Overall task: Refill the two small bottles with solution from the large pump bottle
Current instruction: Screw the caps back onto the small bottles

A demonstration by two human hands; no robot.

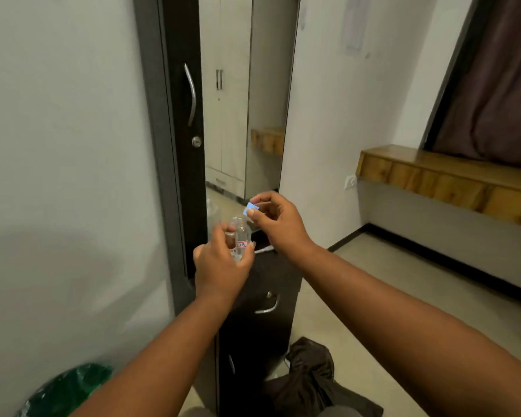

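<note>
My left hand (221, 267) grips a small clear bottle (242, 233) with a red-edged label, held upright above the dark drawer unit. Its mouth is uncovered. Just above and to the right, my right hand (275, 222) pinches a small blue cap (251, 209) between thumb and fingers, a little clear of the bottle's neck. No large pump bottle or second small bottle can be made out; a faint clear shape (212, 210) shows in the mirror behind my hands.
A dark drawer unit (268, 296) with metal handles stands below a tall mirror (241, 115). Dark cloth (310, 377) lies on the floor to the right. A green bag (69, 389) sits low left. A wooden shelf (445, 179) runs along the right wall.
</note>
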